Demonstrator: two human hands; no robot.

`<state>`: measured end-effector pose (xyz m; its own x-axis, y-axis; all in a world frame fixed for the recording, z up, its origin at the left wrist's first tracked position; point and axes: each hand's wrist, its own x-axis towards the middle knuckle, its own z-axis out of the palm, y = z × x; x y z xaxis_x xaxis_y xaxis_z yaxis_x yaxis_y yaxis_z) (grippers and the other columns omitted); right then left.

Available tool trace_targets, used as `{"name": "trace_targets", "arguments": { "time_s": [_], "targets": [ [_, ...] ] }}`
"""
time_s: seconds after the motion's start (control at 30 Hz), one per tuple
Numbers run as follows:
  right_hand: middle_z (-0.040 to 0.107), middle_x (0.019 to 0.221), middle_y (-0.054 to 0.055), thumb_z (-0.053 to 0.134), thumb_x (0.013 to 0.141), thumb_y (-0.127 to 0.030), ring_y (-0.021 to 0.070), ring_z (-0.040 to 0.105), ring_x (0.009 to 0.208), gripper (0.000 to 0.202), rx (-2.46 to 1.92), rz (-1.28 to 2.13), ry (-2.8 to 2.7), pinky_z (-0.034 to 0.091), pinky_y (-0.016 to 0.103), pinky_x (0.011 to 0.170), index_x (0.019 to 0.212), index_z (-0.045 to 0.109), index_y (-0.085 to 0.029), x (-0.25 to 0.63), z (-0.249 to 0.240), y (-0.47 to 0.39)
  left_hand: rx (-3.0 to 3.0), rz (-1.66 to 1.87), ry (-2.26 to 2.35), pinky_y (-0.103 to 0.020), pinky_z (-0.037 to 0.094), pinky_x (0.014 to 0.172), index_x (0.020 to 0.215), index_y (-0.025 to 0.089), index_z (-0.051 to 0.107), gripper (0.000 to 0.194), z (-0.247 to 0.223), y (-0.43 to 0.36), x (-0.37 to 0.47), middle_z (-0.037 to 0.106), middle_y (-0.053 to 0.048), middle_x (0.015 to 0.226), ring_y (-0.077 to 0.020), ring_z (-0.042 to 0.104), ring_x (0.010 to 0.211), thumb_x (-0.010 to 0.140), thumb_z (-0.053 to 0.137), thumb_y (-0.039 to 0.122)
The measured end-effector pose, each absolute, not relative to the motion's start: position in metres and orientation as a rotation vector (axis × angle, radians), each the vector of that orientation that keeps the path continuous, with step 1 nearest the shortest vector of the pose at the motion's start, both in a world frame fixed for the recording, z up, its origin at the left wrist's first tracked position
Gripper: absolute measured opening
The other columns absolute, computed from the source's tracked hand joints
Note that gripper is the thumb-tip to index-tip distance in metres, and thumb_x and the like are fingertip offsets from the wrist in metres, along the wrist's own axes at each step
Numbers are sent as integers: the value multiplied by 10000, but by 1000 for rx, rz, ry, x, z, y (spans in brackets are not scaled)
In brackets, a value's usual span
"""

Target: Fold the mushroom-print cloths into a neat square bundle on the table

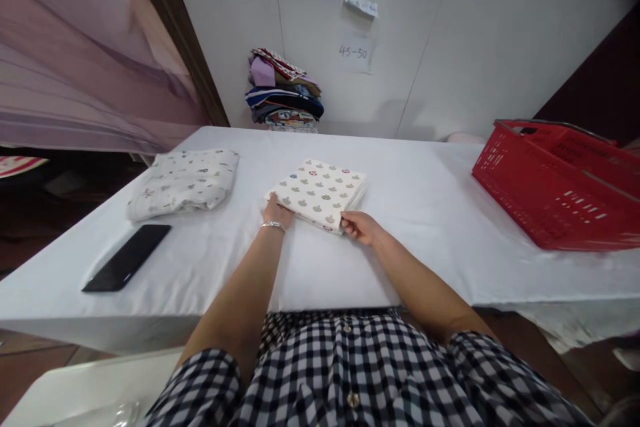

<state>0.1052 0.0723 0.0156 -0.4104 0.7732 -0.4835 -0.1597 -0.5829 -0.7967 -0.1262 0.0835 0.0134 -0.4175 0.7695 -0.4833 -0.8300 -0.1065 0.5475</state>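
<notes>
Converging on folded cloth [320,192]; left hand [278,212], right hand [361,227].

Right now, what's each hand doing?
Left hand: gripping the folded patterned cloth's near-left corner.
Right hand: closed, pinching its near-right corner.

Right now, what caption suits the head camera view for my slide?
Left hand and right hand hold a folded patterned cloth on a white-covered table, red basket at right.

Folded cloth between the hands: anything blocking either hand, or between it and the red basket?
Nothing visible. Left hand and right hand touch the folded cloth directly; only white tablecloth shows between it and the red basket.
</notes>
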Motion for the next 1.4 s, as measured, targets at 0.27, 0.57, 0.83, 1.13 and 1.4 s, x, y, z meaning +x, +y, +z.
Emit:
{"name": "trace_targets", "arguments": {
  "time_s": [0.27, 0.57, 0.83, 1.13, 1.4],
  "targets": [
    [508, 481, -57, 636, 711, -260, 38, 418, 361, 219, -1229, 1791, -993, 200, 158, 314, 592, 479, -164, 107, 9, 56, -65, 1693, 903, -361, 465, 945, 1225, 194, 545, 353, 20, 86, -133, 577, -92, 1249, -212, 502, 1195, 916, 399, 287],
    [552, 506, -38, 620, 740, -288, 51, 462, 372, 209, -1281, 1679, -1145, 245, 168, 326, 610, 513, -165, 104, 5, 49, -76, 1708, 978, -352, 470, 942, 1256, 186, 508, 381, 21, 84, -131, 581, -100, 1243, -204, 524, 1172, 883, 438, 156],
    [581, 546, -21, 605, 785, -312, 52, 481, 376, 218, -1285, 1680, -1234, 261, 165, 325, 646, 538, -157, 107, 11, 57, -114, 1729, 1007, -325, 483, 924, 1250, 213, 504, 397, 20, 85, -133, 568, -94, 1262, -196, 523, 1174, 863, 470, 127],
    [493, 492, -46, 547, 817, -237, 42, 419, 372, 194, -1257, 1751, -856, 243, 154, 332, 648, 495, -157, 107, 19, 96, -77, 1745, 1006, -306, 502, 891, 1206, 193, 540, 347, 20, 83, -132, 622, -91, 1178, -185, 583, 1091, 874, 447, 151],
    [484, 472, -58, 594, 748, -263, 47, 418, 366, 218, -1276, 1666, -914, 229, 168, 333, 597, 466, -172, 117, 5, 86, -75, 1751, 1012, -299, 523, 857, 1152, 187, 574, 306, 20, 84, -132, 654, -89, 1107, -189, 611, 1043, 880, 438, 148]
  ]
}}
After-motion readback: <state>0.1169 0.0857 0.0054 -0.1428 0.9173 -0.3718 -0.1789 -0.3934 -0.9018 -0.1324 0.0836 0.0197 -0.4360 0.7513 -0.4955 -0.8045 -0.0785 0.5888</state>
